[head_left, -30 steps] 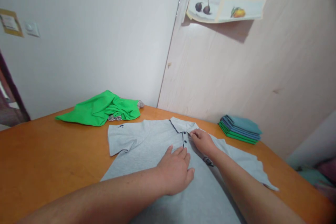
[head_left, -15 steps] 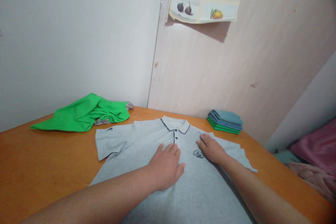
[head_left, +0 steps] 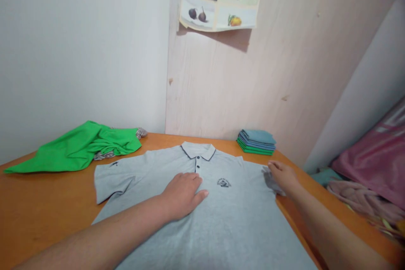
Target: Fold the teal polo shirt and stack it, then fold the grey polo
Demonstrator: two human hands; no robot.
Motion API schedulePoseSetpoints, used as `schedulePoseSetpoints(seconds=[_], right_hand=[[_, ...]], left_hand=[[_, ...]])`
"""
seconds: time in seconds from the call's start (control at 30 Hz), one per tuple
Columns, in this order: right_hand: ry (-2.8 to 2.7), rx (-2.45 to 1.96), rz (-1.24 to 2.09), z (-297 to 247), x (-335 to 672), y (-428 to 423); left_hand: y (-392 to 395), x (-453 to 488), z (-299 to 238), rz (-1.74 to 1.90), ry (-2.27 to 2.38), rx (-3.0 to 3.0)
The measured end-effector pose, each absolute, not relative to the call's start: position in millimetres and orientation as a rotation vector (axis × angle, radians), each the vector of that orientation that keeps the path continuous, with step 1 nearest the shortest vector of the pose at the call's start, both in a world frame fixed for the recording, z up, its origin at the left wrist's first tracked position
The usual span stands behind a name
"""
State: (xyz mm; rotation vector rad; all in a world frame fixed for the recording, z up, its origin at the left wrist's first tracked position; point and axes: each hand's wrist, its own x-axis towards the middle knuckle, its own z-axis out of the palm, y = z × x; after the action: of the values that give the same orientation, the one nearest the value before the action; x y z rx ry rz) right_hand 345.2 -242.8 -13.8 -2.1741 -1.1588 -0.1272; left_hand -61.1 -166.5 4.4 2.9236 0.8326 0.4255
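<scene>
A light grey polo shirt lies spread front side up, its collar pointing away from me. Two dark buttons run below the collar, and a dark printed emblem sits on the chest. My left hand rests flat on the chest just below the placket, palm down with the thumb out to the side. At the shirt's right-hand sleeve, my right hand has its fingers drawn together on the outer part of the cloth. The other sleeve lies out to the left with a fold at its underside.
A crumpled bright green cloth lies at the back left of the orange-brown table. Folded blue and green cloths form a stack at the back right. Pink fabric lies beyond the table's right edge. A fruit picture hangs on the wall.
My right hand has moved from the chest outward to the right-hand sleeve and closed on it. My left hand stays flat on the shirt. The view has shifted to the right.
</scene>
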Motion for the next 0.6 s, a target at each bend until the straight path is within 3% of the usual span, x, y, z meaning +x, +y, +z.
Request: schedulePoseSetpoints(seconds=[0.37,0.6], right_hand=[[-1.116,-2.374,-0.173,-30.3,381.7,-258.3],[-1.18,-2.515,-0.191,-33.7,371.7,-248.0]], left_hand=[[-96.7,26.2,22.1,0.7,1.01,2.734],[-69.9,91.3,11.3,0.676,1.165,2.664]])
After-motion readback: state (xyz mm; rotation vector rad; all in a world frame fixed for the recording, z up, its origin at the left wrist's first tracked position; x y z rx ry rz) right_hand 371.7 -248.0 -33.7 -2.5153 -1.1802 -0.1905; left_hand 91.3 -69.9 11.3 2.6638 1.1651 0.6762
